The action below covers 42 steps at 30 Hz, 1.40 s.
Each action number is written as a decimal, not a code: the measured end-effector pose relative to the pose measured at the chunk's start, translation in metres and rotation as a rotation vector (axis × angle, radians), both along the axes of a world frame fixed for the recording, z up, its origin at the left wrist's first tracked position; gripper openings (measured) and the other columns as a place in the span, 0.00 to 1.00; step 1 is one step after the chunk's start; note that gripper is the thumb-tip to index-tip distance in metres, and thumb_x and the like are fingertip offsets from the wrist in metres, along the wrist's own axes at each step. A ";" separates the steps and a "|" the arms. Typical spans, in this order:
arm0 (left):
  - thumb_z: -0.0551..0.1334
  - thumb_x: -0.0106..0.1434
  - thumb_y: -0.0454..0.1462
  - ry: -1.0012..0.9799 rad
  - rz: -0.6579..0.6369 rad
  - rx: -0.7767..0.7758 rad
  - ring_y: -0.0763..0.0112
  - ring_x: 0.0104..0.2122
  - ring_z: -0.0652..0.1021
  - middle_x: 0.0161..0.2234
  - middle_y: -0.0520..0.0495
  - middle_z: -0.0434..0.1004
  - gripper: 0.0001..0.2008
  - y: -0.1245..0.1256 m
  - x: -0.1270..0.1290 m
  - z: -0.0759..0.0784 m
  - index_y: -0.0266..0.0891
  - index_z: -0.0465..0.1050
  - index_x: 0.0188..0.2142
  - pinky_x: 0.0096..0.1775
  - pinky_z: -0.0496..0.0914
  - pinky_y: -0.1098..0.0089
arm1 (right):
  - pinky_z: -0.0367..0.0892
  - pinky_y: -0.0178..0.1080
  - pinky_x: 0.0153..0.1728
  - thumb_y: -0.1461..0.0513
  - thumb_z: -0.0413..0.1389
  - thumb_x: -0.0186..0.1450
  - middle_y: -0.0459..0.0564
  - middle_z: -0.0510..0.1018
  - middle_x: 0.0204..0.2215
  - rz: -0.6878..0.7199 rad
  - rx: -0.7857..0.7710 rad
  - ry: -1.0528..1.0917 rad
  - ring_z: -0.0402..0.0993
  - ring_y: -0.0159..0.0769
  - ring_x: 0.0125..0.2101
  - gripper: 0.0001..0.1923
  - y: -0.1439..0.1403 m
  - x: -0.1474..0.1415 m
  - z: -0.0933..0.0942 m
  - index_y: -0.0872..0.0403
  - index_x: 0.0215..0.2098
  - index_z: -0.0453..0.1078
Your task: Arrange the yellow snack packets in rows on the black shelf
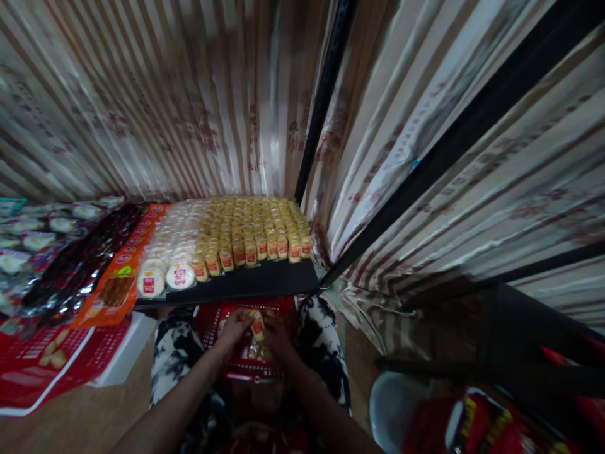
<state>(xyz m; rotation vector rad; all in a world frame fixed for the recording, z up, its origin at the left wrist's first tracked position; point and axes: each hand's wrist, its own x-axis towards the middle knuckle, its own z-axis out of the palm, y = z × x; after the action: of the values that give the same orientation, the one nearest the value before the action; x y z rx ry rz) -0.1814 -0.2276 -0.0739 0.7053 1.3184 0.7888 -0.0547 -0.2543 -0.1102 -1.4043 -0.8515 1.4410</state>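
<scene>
A small yellow packaged snack (258, 326) with a red label sits between my hands, above a red plastic basket (246, 364) on my lap. The fingers of my left hand (235, 329) pinch its left side. My right hand (276, 334) is closed at its right side, with some fingertips hard to make out in the dim light. More wrapped packets (259, 350) lie in the basket below. Just beyond my hands, rows of similar yellow packets (250, 233) stand on a dark tabletop (255, 280).
Round white packaged cakes (179, 275), an orange snack bag (113, 287) and dark shiny packs (85, 261) line the table's left side. Striped curtains (212, 94) and dark metal poles (326, 107) enclose the back and right. A pale tub (394, 403) is at lower right.
</scene>
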 end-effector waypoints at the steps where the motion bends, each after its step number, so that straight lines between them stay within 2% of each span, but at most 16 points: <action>1: 0.65 0.46 0.40 0.038 -0.023 0.046 0.80 0.17 0.67 0.19 0.57 0.66 0.14 0.002 0.002 0.008 0.37 0.66 0.30 0.21 0.62 0.77 | 0.69 0.42 0.36 0.58 0.57 0.48 0.49 0.78 0.27 0.000 0.024 0.004 0.74 0.40 0.31 0.11 0.000 0.002 0.005 0.54 0.29 0.71; 5: 0.62 0.49 0.36 0.184 -0.094 0.234 0.77 0.22 0.70 0.23 0.55 0.69 0.10 0.014 0.011 0.041 0.36 0.68 0.32 0.25 0.64 0.76 | 0.69 0.42 0.38 0.59 0.53 0.52 0.50 0.78 0.32 0.003 0.109 0.010 0.75 0.40 0.34 0.14 0.001 0.008 0.034 0.54 0.37 0.69; 9: 0.59 0.53 0.34 0.222 -0.164 0.376 0.75 0.27 0.73 0.28 0.52 0.72 0.09 0.032 0.022 0.067 0.36 0.68 0.36 0.30 0.67 0.76 | 0.69 0.40 0.41 0.59 0.49 0.58 0.49 0.78 0.38 -0.020 0.206 -0.147 0.75 0.37 0.37 0.16 0.012 0.015 0.057 0.51 0.44 0.67; 14: 0.59 0.55 0.34 0.346 -0.161 0.512 0.75 0.28 0.73 0.32 0.50 0.73 0.16 0.061 0.038 0.081 0.37 0.65 0.45 0.33 0.69 0.73 | 0.68 0.40 0.45 0.61 0.47 0.61 0.50 0.76 0.43 -0.078 0.307 -0.347 0.73 0.36 0.41 0.18 0.038 0.027 0.069 0.51 0.49 0.64; 20: 0.58 0.58 0.33 0.599 -0.131 0.699 0.72 0.33 0.74 0.35 0.49 0.73 0.10 0.092 0.059 0.098 0.38 0.66 0.42 0.40 0.68 0.71 | 0.67 0.42 0.46 0.64 0.46 0.60 0.58 0.67 0.49 -0.246 0.415 -0.658 0.67 0.39 0.47 0.23 0.068 0.043 0.079 0.57 0.54 0.62; 23: 0.57 0.59 0.33 0.718 -0.082 0.766 0.70 0.37 0.73 0.38 0.46 0.71 0.10 0.103 0.070 0.102 0.37 0.67 0.42 0.44 0.67 0.68 | 0.63 0.45 0.51 0.66 0.44 0.59 0.59 0.65 0.49 -0.321 0.456 -0.802 0.63 0.41 0.50 0.24 0.081 0.051 0.083 0.58 0.53 0.64; 27: 0.57 0.59 0.33 0.785 -0.055 0.747 0.68 0.39 0.72 0.39 0.43 0.70 0.11 0.114 0.087 0.101 0.35 0.67 0.43 0.45 0.66 0.68 | 0.59 0.46 0.54 0.69 0.43 0.58 0.58 0.65 0.47 -0.353 0.483 -0.905 0.61 0.41 0.50 0.25 0.095 0.060 0.081 0.58 0.53 0.64; 37: 0.54 0.62 0.34 0.883 -0.105 0.655 0.62 0.46 0.71 0.44 0.41 0.70 0.15 0.128 0.110 0.096 0.35 0.65 0.49 0.48 0.65 0.66 | 0.63 0.44 0.51 0.69 0.42 0.58 0.57 0.67 0.47 -0.334 0.497 -0.908 0.67 0.39 0.46 0.27 0.105 0.075 0.059 0.57 0.55 0.62; 42: 0.53 0.62 0.33 0.863 -0.101 0.736 0.63 0.45 0.71 0.44 0.41 0.69 0.17 0.128 0.111 0.086 0.34 0.61 0.51 0.48 0.64 0.66 | 0.62 0.44 0.52 0.70 0.42 0.57 0.56 0.67 0.46 -0.337 0.469 -0.954 0.65 0.40 0.48 0.27 0.104 0.073 0.059 0.56 0.54 0.62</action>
<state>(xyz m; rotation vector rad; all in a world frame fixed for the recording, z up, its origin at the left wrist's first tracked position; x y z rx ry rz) -0.0708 -0.0992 0.0126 1.8301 1.7238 0.9307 0.0186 -0.1507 -0.0515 -1.7320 -1.3351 0.2170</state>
